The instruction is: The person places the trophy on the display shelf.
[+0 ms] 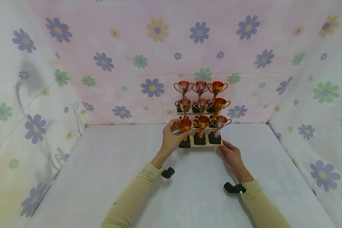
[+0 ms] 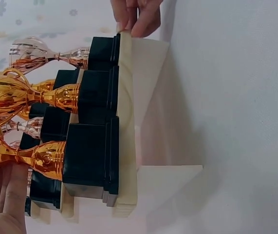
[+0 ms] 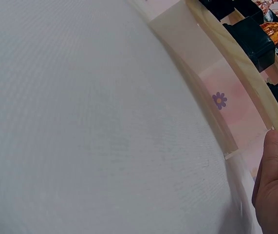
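Three tiers of a wooden display stand point(image 1: 206, 145) hold small two-handled trophy cups on black square bases, three to a tier. My left hand point(image 1: 170, 139) grips the gold trophy point(image 2: 48, 158) at the left end of the front tier, around its cup. The trophy's base point(image 2: 92, 158) is upright on the shelf board, at its end. Beside it stand another gold trophy point(image 1: 203, 122) and a rose-coloured trophy point(image 1: 221, 121). My right hand point(image 1: 232, 156) pinches the right end of the front shelf point(image 3: 248, 68), with fingers against its edge.
White panels point(image 2: 168, 183) support the front shelf from below. Behind the stand hangs a flowered pink cloth point(image 1: 125, 63), with flowered side cloths left and right. A white cover point(image 1: 117, 152) lies over the table. Each wrist wears a black camera point(image 1: 168, 173).
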`<state>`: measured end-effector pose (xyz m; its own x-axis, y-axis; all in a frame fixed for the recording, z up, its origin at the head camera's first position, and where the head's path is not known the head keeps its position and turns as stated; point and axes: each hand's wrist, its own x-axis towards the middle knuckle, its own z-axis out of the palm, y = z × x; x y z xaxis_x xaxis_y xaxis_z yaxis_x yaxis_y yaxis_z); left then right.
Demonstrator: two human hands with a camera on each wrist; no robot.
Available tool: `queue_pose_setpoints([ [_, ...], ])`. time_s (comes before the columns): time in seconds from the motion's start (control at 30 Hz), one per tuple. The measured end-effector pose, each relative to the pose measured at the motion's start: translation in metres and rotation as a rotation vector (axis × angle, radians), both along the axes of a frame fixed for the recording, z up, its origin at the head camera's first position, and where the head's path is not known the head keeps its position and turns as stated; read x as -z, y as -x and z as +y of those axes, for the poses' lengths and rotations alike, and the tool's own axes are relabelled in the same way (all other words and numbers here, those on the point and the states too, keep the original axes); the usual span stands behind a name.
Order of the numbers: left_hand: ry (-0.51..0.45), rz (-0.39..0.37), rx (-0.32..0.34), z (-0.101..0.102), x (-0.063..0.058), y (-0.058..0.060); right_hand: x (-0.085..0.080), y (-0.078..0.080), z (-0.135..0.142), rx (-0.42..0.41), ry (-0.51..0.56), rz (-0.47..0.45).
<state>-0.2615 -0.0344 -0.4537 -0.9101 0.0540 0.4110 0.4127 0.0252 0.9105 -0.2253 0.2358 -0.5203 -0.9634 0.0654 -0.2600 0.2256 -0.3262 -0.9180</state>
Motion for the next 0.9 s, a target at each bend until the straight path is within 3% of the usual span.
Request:
queue_pose_setpoints([
  [0.57,-0.05,0.045,-0.023,0.0075,0.0068,0.0041,-0.0042,-0.0004,-0.0002,-0.011,0.009,-0.029],
  [0.7,-0.072,0.05,-0.013,0.009,0.0034,0.001,-0.0038,-0.0005,0.0002,-0.013,0.007,-0.026],
  [0.9,-0.051,0.044,-0.03,0.0095,0.0046,0.0021,-0.0025,0.0003,0.0005,-0.015,0.008,-0.022],
])
